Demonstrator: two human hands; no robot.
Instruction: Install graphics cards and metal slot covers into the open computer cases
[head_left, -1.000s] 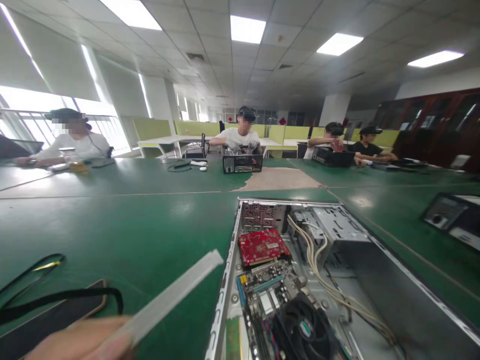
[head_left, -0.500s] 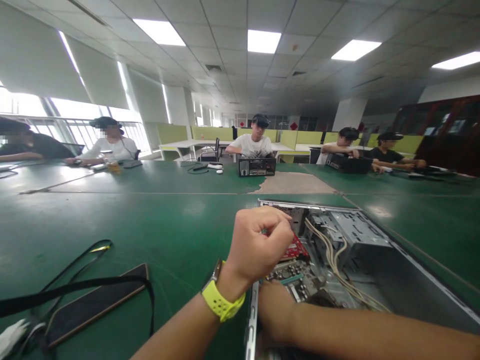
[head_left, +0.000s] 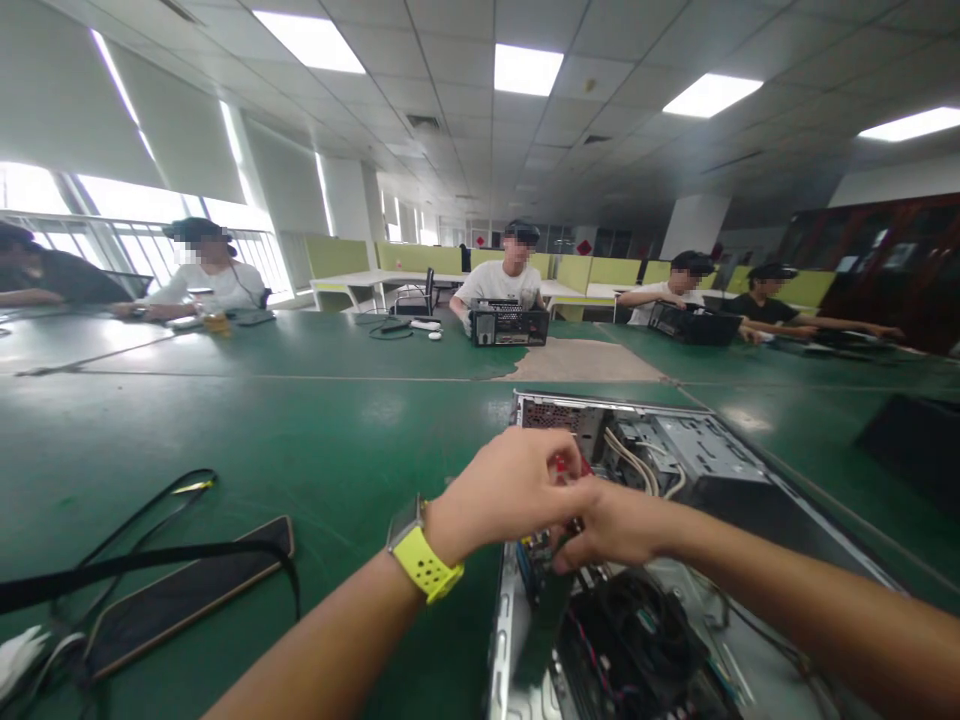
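Note:
An open computer case (head_left: 504, 640) lies on its side in front of me, and both hands are over its near left part. My left hand (head_left: 506, 490), with a yellow-strapped watch (head_left: 424, 560) on the wrist, has curled fingers at a red circuit card (head_left: 587, 467), mostly hidden behind the hand. Against it, my right hand (head_left: 626, 520) reaches down with bent fingers and thumb toward the motherboard. What lies between the fingers of either hand is hidden. A black cooling fan (head_left: 649, 625) sits below my right hand. Pale cables (head_left: 634, 460) run beside the metal drive cage (head_left: 694, 445).
To the left lie a phone (head_left: 195, 595) and a black strap (head_left: 150, 565) on the green table (head_left: 337, 430). A dark object (head_left: 915, 450) stands at the right. Across the table, several people work, one behind another computer case (head_left: 510, 325).
My right hand has risen from low inside the case to beside my left hand, uncovering the fan. My left hand has tilted over and its fingers point more to the right.

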